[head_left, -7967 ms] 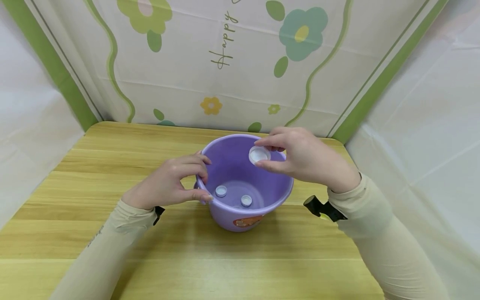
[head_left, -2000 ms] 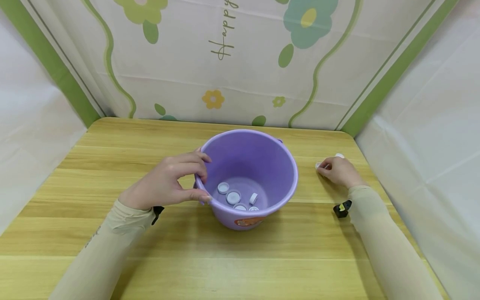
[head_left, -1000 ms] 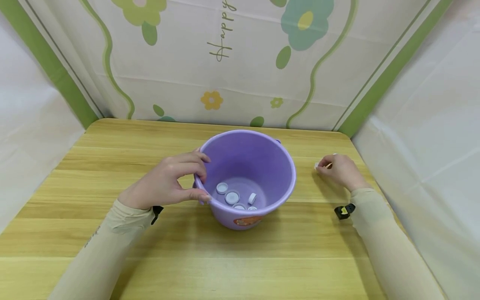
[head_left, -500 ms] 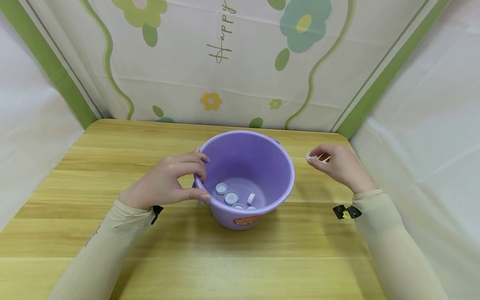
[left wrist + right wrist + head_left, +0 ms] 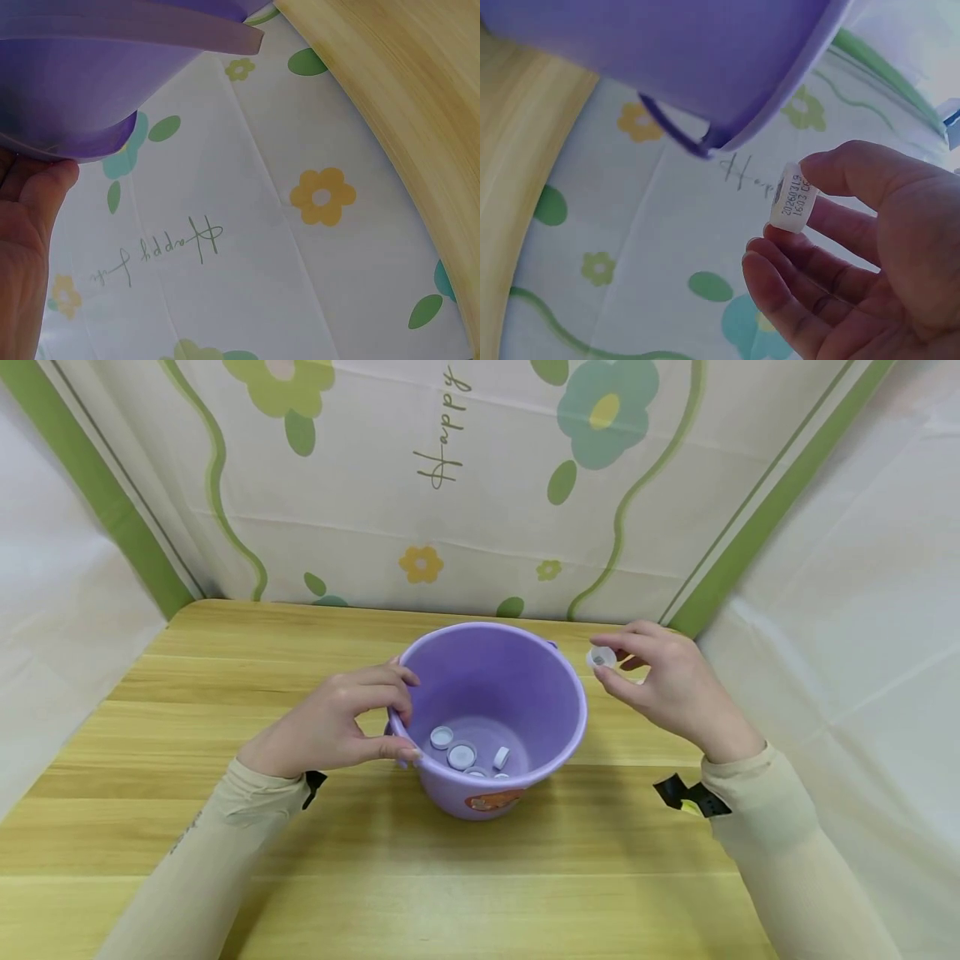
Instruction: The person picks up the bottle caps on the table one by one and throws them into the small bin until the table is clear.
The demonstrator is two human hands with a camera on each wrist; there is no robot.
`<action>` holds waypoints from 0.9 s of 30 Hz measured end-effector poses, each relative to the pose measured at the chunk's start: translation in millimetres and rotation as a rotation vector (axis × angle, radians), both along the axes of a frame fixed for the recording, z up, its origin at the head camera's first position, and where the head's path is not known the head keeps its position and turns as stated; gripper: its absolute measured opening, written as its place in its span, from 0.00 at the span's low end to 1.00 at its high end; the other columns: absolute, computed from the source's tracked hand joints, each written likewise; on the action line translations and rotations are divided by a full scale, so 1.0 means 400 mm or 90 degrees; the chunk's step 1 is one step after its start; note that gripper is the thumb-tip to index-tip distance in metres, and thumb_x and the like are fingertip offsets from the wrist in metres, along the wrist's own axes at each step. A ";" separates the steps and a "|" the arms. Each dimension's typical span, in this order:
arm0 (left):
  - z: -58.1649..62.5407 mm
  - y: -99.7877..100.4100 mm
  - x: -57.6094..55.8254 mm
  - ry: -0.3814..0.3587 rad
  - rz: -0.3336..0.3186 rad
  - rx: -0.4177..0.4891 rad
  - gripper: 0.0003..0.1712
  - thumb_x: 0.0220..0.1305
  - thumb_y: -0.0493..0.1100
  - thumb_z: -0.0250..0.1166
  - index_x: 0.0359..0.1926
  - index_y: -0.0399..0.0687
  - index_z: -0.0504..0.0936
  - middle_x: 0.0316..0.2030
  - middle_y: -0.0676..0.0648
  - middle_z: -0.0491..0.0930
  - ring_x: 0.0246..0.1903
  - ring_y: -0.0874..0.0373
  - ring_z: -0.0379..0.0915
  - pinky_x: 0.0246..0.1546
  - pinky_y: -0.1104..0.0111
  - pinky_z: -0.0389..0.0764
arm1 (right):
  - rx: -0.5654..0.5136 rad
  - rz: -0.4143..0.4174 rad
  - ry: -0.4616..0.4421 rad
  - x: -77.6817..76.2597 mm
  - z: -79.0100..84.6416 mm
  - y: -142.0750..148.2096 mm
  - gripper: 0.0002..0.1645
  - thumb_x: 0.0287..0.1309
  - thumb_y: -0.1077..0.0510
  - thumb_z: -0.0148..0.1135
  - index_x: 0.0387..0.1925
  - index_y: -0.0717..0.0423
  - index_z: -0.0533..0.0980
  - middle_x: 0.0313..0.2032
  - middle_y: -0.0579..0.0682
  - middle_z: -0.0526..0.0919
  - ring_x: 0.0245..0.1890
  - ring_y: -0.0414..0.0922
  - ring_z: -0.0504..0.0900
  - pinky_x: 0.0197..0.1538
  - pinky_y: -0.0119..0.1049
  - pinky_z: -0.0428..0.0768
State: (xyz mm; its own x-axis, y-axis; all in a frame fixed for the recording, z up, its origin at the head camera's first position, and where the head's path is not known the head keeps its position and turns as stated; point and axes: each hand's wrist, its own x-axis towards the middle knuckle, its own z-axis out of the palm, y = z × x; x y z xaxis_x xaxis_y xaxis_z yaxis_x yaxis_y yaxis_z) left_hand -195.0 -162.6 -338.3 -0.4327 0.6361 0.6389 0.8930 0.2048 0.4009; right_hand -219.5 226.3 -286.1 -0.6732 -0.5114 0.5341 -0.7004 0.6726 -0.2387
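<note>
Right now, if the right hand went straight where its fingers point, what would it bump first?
Probably the purple bucket: the right hand points toward it, white cap in front. Height is unclear, so it might pass over.

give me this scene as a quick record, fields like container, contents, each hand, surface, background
container: purple bucket, upright, orange label on its near side
contents: small white caps, at least five visible, one standing on its edge, two partly hidden by the near rim
left hand: grips the bucket's rim at its left
right hand: pinches a white cap outside the bucket, to its right, dark print on the cap's side
surface: wood-grain table
background: pale sheet with flowers and "Happy" lettering
</note>
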 end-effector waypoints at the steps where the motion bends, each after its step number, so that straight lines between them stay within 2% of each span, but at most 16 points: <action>1: 0.000 0.000 0.000 -0.001 0.001 0.000 0.22 0.57 0.62 0.70 0.31 0.50 0.79 0.37 0.55 0.78 0.53 0.51 0.75 0.69 0.50 0.68 | -0.001 0.004 0.007 0.006 0.005 -0.006 0.18 0.53 0.66 0.71 0.48 0.59 0.83 0.40 0.48 0.82 0.34 0.43 0.83 0.35 0.35 0.85; 8: -0.003 -0.001 0.000 -0.004 0.005 -0.001 0.22 0.55 0.62 0.71 0.31 0.50 0.79 0.38 0.54 0.79 0.53 0.52 0.75 0.69 0.52 0.68 | 0.003 0.027 0.020 0.037 0.037 -0.045 0.18 0.51 0.65 0.73 0.46 0.58 0.84 0.40 0.48 0.82 0.34 0.42 0.82 0.35 0.29 0.81; 14: -0.006 -0.001 -0.002 -0.003 0.008 -0.001 0.22 0.54 0.62 0.72 0.31 0.51 0.79 0.38 0.55 0.79 0.53 0.52 0.75 0.68 0.53 0.69 | 0.018 0.032 0.028 0.052 0.062 -0.077 0.17 0.52 0.61 0.74 0.46 0.55 0.85 0.39 0.47 0.82 0.35 0.41 0.81 0.33 0.34 0.82; 20: -0.007 -0.002 -0.001 -0.007 0.005 0.000 0.21 0.54 0.62 0.72 0.31 0.51 0.79 0.38 0.56 0.79 0.53 0.52 0.75 0.69 0.53 0.69 | 0.027 0.040 0.009 0.065 0.092 -0.110 0.16 0.55 0.58 0.73 0.47 0.50 0.85 0.40 0.42 0.81 0.36 0.39 0.80 0.35 0.35 0.81; 27: -0.003 -0.001 0.002 0.002 0.000 0.005 0.19 0.56 0.60 0.72 0.31 0.51 0.79 0.37 0.53 0.79 0.53 0.51 0.75 0.69 0.52 0.68 | 0.014 0.092 -0.018 0.075 0.116 -0.146 0.15 0.56 0.58 0.72 0.47 0.52 0.85 0.38 0.42 0.81 0.36 0.38 0.79 0.38 0.32 0.82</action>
